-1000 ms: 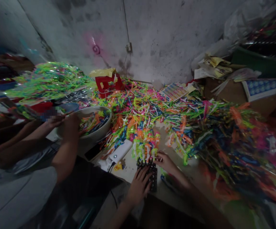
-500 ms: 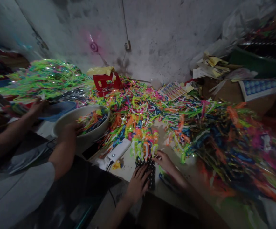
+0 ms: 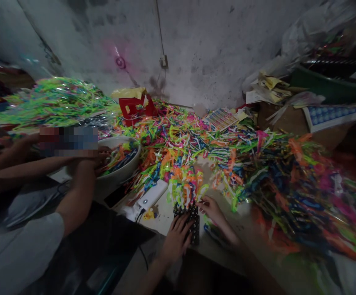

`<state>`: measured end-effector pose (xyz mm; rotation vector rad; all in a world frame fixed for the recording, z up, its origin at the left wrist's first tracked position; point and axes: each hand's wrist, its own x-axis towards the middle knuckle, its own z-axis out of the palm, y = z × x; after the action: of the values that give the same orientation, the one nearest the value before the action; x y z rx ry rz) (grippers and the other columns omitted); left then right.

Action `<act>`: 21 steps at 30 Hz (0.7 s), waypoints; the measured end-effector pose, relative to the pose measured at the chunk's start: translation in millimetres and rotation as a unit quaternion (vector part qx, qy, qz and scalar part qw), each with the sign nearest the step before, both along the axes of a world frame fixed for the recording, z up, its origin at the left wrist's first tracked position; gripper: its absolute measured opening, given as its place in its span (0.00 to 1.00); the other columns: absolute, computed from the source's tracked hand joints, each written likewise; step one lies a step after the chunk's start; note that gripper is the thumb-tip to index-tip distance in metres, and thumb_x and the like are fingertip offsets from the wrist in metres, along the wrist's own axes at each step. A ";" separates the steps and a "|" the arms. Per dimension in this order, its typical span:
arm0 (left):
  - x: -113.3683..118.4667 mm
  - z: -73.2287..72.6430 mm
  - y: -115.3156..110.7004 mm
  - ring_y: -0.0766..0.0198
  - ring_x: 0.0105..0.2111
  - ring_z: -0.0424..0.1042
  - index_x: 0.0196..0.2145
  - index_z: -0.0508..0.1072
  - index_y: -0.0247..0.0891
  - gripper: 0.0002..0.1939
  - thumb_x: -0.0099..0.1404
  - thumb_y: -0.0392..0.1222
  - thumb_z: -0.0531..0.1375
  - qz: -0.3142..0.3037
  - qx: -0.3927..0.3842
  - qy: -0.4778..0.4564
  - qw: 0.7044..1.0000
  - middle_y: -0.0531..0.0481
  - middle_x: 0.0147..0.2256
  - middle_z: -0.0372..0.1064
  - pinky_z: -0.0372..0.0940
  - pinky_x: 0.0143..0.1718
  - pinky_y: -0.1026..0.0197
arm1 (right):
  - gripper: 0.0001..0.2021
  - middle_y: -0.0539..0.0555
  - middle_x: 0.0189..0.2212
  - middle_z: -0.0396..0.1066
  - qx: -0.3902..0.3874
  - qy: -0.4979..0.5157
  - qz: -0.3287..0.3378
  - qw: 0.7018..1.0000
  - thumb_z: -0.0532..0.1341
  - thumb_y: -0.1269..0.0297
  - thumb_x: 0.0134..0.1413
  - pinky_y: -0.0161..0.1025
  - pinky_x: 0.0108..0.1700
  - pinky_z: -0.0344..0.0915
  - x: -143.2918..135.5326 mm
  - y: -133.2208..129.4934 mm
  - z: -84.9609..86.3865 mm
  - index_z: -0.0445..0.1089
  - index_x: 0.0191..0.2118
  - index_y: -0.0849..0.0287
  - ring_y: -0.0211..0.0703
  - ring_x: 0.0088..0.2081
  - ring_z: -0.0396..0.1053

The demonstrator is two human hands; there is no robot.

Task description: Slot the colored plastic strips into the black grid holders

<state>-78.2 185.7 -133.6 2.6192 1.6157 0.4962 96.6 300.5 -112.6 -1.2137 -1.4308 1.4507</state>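
Note:
My left hand (image 3: 175, 237) lies with its fingers stretched out on a black board (image 3: 195, 234) dotted with small light spots. Across the far end of that board hangs a row of soft, stretchy-looking strips (image 3: 185, 190) in orange, white, yellow-green and pink. At the board's far right corner, the thumb and fingers of my right hand (image 3: 211, 209) are pinched together beside the last strips. What sits between those fingertips is too small to make out. Under my right wrist are some blue and green strips (image 3: 210, 229).
Piles of coloured strips (image 3: 184, 135) cover the table behind the board. A white power bank-like box (image 3: 153, 196) with a cable lies left. A co-worker's arm (image 3: 79, 188) reaches to a pale basin (image 3: 116, 176). A red plastic stand (image 3: 135, 108) is behind.
The co-worker's far arm has swung right, toward the basin. My left hand stays flat on the board, and my right hand remains at the board's corner with barely any shift.

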 end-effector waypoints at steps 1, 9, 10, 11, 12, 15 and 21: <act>0.0 -0.4 0.1 0.58 0.61 0.51 0.60 0.56 0.46 0.22 0.68 0.42 0.49 0.000 0.003 0.000 1.000 0.48 0.61 0.54 0.53 0.60 0.45 | 0.15 0.47 0.21 0.67 0.002 0.001 -0.002 1.000 0.65 0.52 0.39 0.30 0.21 0.61 0.5 -0.4 -1.2 0.64 0.26 0.59 0.35 0.21 0.65; 0.0 -2.0 0.8 0.59 0.61 0.53 0.59 0.57 0.45 0.21 0.69 0.43 0.48 0.000 0.012 0.004 1.000 0.48 0.60 0.55 0.53 0.60 0.46 | 0.13 0.46 0.18 0.66 -0.020 -0.040 0.005 0.999 0.64 0.55 0.38 0.30 0.19 0.59 0.3 2.2 12.0 0.65 0.25 0.59 0.35 0.19 0.63; 0.0 -1.9 0.9 0.59 0.60 0.53 0.59 0.57 0.45 0.21 0.69 0.43 0.48 0.001 0.014 0.005 1.000 0.47 0.60 0.55 0.54 0.60 0.46 | 0.13 0.46 0.18 0.66 -0.024 -0.047 0.005 0.999 0.64 0.55 0.38 0.30 0.19 0.58 -0.3 3.1 14.5 0.65 0.25 0.59 0.34 0.19 0.63; 0.0 -1.8 1.0 0.59 0.60 0.53 0.59 0.57 0.45 0.21 0.69 0.43 0.48 0.002 0.016 0.005 1.000 0.47 0.60 0.55 0.54 0.60 0.46 | 0.12 0.46 0.19 0.66 -0.027 -0.054 0.005 0.998 0.64 0.56 0.38 0.30 0.19 0.58 -1.1 3.9 16.4 0.66 0.25 0.59 0.34 0.19 0.63; 0.1 -1.6 1.1 0.59 0.61 0.53 0.59 0.58 0.45 0.21 0.69 0.43 0.49 0.002 0.017 0.004 1.000 0.47 0.60 0.55 0.54 0.60 0.46 | 0.11 0.46 0.19 0.66 -0.029 -0.061 0.003 0.998 0.64 0.57 0.39 0.30 0.19 0.59 -2.3 4.7 17.8 0.66 0.25 0.59 0.34 0.19 0.63; 0.7 -0.7 1.2 0.58 0.61 0.52 0.59 0.58 0.45 0.21 0.69 0.42 0.49 -0.001 0.019 0.000 1.000 0.48 0.60 0.55 0.54 0.60 0.46 | 0.09 0.47 0.20 0.67 -0.015 -0.085 -0.004 0.996 0.64 0.60 0.39 0.30 0.19 0.58 -6.9 6.1 19.4 0.67 0.25 0.59 0.33 0.18 0.62; 1.8 -1.3 1.5 0.57 0.60 0.53 0.58 0.58 0.44 0.21 0.68 0.42 0.48 0.000 0.021 -0.006 1.000 0.47 0.60 0.55 0.53 0.60 0.46 | 0.11 0.47 0.19 0.68 0.015 -0.124 -0.007 0.992 0.64 0.57 0.41 0.30 0.19 0.58 -13.2 5.9 19.3 0.68 0.23 0.60 0.34 0.19 0.62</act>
<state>-76.4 187.1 -134.9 2.6415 1.6196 0.5512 83.4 306.4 -93.3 -1.4217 -1.5991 1.2970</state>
